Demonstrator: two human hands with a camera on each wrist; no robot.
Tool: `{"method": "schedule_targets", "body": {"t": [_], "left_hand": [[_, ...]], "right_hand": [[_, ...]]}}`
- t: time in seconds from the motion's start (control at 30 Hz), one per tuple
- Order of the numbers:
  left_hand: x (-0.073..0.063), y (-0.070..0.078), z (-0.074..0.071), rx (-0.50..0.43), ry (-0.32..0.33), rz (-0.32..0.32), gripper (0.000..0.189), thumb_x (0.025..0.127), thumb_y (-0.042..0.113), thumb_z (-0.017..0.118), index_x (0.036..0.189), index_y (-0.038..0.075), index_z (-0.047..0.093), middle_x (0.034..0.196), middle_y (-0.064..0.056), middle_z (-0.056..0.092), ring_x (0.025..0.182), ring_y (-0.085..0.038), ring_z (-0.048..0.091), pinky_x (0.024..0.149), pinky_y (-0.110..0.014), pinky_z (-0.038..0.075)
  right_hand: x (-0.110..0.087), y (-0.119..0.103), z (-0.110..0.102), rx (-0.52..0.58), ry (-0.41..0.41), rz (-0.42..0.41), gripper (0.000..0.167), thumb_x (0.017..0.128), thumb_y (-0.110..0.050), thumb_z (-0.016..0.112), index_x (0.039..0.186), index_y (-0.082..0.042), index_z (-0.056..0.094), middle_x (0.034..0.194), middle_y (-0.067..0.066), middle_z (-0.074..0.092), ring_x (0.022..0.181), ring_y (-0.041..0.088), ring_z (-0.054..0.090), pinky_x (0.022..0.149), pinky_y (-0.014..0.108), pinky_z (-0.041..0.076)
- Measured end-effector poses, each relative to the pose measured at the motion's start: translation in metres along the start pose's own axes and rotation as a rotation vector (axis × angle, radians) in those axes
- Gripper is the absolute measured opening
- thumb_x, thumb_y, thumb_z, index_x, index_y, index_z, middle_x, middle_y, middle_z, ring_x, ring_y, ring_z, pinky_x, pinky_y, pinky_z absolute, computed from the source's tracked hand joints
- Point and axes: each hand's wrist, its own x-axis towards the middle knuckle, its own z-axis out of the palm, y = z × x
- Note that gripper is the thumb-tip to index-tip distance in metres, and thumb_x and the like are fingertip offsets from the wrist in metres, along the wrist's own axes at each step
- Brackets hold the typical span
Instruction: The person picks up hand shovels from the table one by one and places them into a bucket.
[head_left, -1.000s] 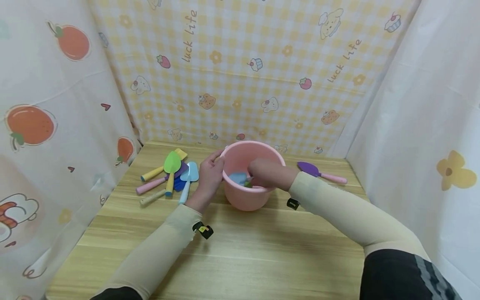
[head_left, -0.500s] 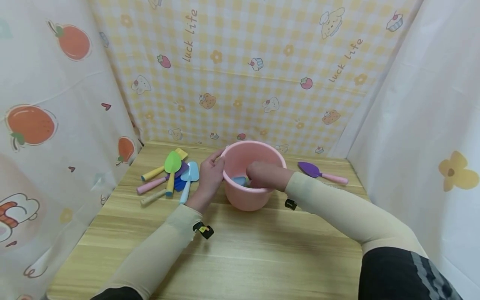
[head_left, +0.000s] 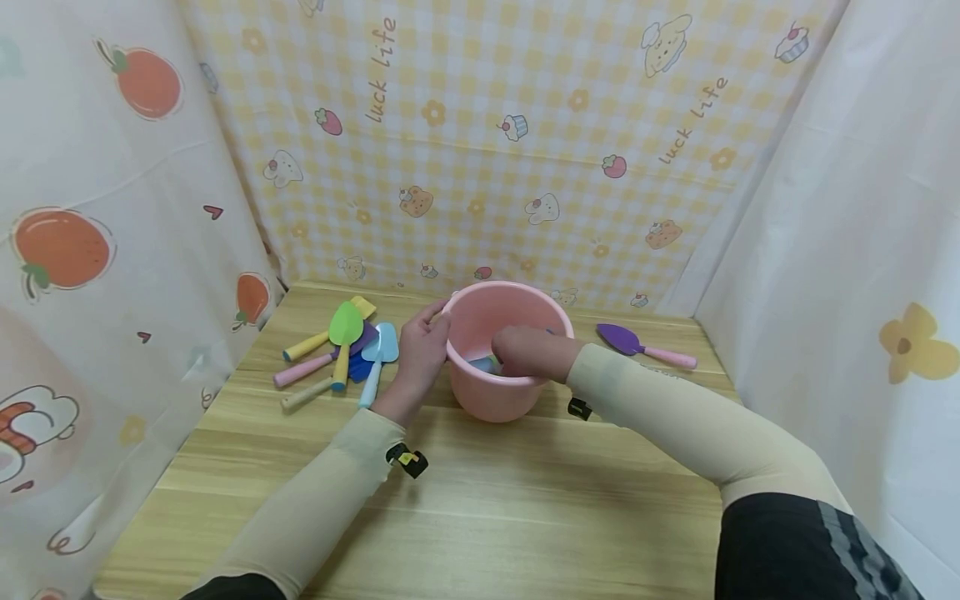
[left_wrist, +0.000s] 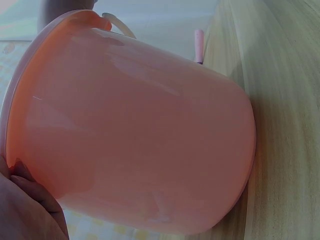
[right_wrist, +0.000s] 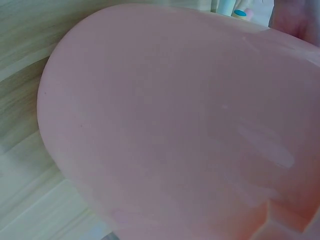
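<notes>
A pink bucket [head_left: 491,396] stands upright on the wooden table. My left hand [head_left: 422,354] grips its rim at the left side, and the fingers [left_wrist: 37,195] show against the wall in the left wrist view. My right hand [head_left: 532,352] reaches over the rim into the bucket with bent fingers, their tips hidden. Just left of that hand lies a light blue piece [head_left: 483,365], partly covered. A small dark blue tip [head_left: 551,332] peeks out behind the hand. The bucket's wall fills the right wrist view, which hides the right hand's work.
Left of the bucket lies a pile of toy shovels, among them a green trowel [head_left: 345,325], a light blue shovel [head_left: 380,350] and a pink handle [head_left: 303,369]. A purple trowel [head_left: 618,338] with a pink handle lies to the right. Patterned cloth [head_left: 465,150] hangs behind.
Inside the bucket, my right hand has shifted slightly left, and less of the light blue piece shows. The dark blue tip has come into sight behind it. My left hand stays on the rim.
</notes>
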Motion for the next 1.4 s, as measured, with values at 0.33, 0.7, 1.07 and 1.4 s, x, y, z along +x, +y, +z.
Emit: {"method": "schedule_targets", "body": {"t": [0.33,0.7,1.07,1.4], "left_hand": [[-0.001,0.001,0.0,-0.004,-0.003,-0.004,0.043,0.114,0.04,0.06,0.153,0.023,0.068,0.102,-0.024,0.077,0.102,-0.032,0.079,0.088,-0.041,0.066],[0.0,0.001,0.001,0.006,0.006,-0.009,0.041,0.114,0.04,0.06,0.151,0.024,0.069,0.094,-0.028,0.072,0.095,-0.036,0.078,0.082,-0.038,0.067],[-0.002,0.002,0.0,-0.002,0.004,-0.003,0.042,0.114,0.042,0.061,0.151,0.024,0.069,0.093,-0.029,0.072,0.097,-0.04,0.077,0.08,-0.034,0.066],[0.0,0.001,0.001,0.006,0.01,0.01,0.041,0.113,0.041,0.062,0.149,0.024,0.071,0.079,-0.019,0.068,0.083,-0.033,0.075,0.07,-0.029,0.064]], "right_hand": [[-0.001,-0.002,-0.002,-0.069,0.013,-0.025,0.022,0.099,-0.013,0.071,0.078,-0.015,0.063,0.074,0.0,0.059,0.067,0.018,0.056,0.068,0.035,0.048],[0.026,0.032,0.02,-0.153,0.045,-0.086,0.022,0.095,-0.016,0.072,0.076,-0.02,0.062,0.074,-0.004,0.062,0.064,0.015,0.057,0.062,0.032,0.049],[0.001,-0.001,-0.001,-0.09,0.018,-0.012,0.025,0.093,-0.009,0.072,0.072,-0.017,0.061,0.07,0.0,0.058,0.063,0.017,0.054,0.062,0.034,0.046],[-0.029,-0.007,-0.026,0.006,0.197,-0.045,0.024,0.097,-0.015,0.084,0.078,-0.012,0.07,0.074,-0.002,0.066,0.068,0.016,0.059,0.068,0.03,0.051]]}}
